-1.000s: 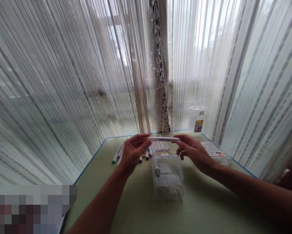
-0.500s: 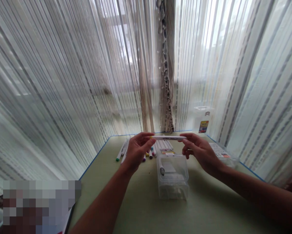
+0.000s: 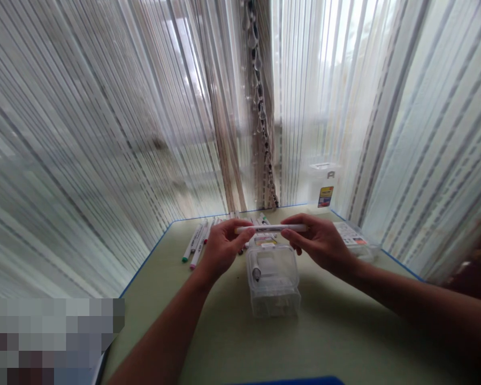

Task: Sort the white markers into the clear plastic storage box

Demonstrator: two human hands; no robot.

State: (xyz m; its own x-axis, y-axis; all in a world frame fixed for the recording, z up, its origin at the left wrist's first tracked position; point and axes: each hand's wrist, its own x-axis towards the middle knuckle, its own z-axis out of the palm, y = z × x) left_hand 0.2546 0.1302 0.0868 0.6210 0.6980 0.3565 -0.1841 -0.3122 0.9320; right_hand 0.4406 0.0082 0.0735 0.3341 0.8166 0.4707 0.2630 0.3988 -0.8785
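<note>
A white marker [image 3: 267,228] lies level between my two hands, above the far side of a clear plastic box. My left hand [image 3: 225,245] pinches its left end with thumb and fingers. Around its right end are the fingers and thumb of my right hand [image 3: 319,240]. Below them the clear box [image 3: 275,302] stands on the table, and a grey-tipped marker [image 3: 256,271] shows through its clear plastic. Several white markers with coloured ends, among them a green-ended marker [image 3: 192,243], lie spread behind my left hand, partly hidden by it.
A clear case with a printed label [image 3: 350,235] lies beyond my right hand. An upright clear container [image 3: 322,187] stands by the string curtain [image 3: 144,107] at the back. The green table [image 3: 224,342] has a blue edge. A blurred-out patch covers the lower left.
My right hand has slid inward along the marker, so its fingers now cover more of the right end. The view has shifted a little, and a blue edge shows at the bottom.
</note>
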